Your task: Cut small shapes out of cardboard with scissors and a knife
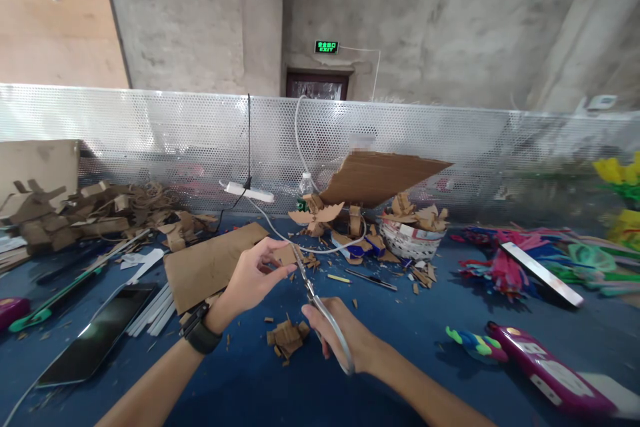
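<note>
Between the thumb and fingers of my left hand (257,273) is a small piece of brown cardboard (286,255). My right hand (340,330) is wrapped round the handles of a pair of scissors (320,307), whose blades point up and away. The blades meet the right side of the cardboard piece; how far apart they are I cannot tell. Below the hands lies a small heap of cardboard scraps (288,337) on the blue table (240,387). A larger flat cardboard sheet (200,270) lies behind my left wrist, which wears a dark watch (201,330).
At the back stand a basket (409,240) of cardboard bits, a plastic bottle (305,190) and a power strip (249,191). A dark tablet (100,333) lies left. Right are a phone (543,273), colourful pipe cleaners (505,267) and a purple glue gun (555,367).
</note>
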A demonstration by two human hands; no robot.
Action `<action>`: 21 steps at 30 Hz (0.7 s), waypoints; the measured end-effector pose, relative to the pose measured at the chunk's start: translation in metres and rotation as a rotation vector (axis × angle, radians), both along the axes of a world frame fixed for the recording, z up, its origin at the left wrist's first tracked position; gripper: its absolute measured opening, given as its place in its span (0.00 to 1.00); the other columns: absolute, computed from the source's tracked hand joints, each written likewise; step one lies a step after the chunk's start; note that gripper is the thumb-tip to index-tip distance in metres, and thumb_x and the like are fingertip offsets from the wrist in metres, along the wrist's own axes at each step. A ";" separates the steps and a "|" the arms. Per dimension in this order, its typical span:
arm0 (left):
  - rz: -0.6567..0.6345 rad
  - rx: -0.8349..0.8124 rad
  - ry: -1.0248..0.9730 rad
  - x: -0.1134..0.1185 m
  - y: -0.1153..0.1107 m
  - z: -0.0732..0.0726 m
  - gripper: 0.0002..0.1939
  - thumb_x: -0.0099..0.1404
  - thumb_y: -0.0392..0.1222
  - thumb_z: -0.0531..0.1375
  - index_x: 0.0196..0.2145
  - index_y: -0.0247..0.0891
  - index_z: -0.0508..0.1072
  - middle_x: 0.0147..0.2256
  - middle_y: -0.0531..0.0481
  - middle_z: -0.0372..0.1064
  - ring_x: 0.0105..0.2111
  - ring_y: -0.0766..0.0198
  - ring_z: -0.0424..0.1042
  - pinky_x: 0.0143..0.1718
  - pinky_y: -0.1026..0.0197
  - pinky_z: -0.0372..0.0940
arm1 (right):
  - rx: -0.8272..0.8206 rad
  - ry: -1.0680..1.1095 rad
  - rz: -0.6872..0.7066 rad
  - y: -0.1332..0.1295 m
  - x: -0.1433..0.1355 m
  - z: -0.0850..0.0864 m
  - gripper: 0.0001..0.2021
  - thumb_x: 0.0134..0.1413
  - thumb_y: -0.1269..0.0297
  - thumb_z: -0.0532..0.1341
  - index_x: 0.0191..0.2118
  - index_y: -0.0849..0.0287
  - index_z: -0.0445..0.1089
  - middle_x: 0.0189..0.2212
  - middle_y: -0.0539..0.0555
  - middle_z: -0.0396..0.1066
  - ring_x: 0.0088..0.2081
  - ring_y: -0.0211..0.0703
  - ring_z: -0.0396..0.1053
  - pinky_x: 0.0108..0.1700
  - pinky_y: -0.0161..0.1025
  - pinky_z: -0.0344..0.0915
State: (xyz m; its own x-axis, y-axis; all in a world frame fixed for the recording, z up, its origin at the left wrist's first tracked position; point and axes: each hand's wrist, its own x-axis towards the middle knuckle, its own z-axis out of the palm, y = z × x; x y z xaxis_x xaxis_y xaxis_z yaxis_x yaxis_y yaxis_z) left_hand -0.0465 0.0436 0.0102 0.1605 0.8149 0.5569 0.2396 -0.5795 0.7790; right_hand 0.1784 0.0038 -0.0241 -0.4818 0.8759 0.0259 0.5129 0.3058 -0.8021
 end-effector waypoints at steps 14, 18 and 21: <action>-0.045 -0.015 -0.040 -0.006 0.000 0.005 0.21 0.68 0.49 0.66 0.55 0.40 0.70 0.26 0.55 0.72 0.27 0.60 0.78 0.28 0.63 0.68 | 0.068 0.147 0.199 0.009 0.017 0.006 0.34 0.64 0.27 0.47 0.25 0.55 0.59 0.15 0.46 0.59 0.18 0.38 0.63 0.27 0.37 0.61; -0.094 -0.018 0.014 -0.012 0.001 0.007 0.21 0.70 0.49 0.65 0.56 0.40 0.69 0.28 0.54 0.71 0.29 0.61 0.78 0.29 0.63 0.68 | -0.008 0.174 0.255 0.011 0.023 0.013 0.35 0.64 0.26 0.46 0.26 0.55 0.60 0.15 0.46 0.60 0.17 0.38 0.62 0.27 0.37 0.60; -0.130 -0.042 0.049 -0.014 0.000 0.010 0.20 0.71 0.47 0.64 0.56 0.40 0.68 0.29 0.55 0.70 0.29 0.62 0.77 0.30 0.63 0.68 | -0.048 0.169 0.264 0.009 0.023 0.018 0.36 0.64 0.26 0.46 0.25 0.56 0.61 0.14 0.46 0.61 0.17 0.38 0.61 0.27 0.37 0.61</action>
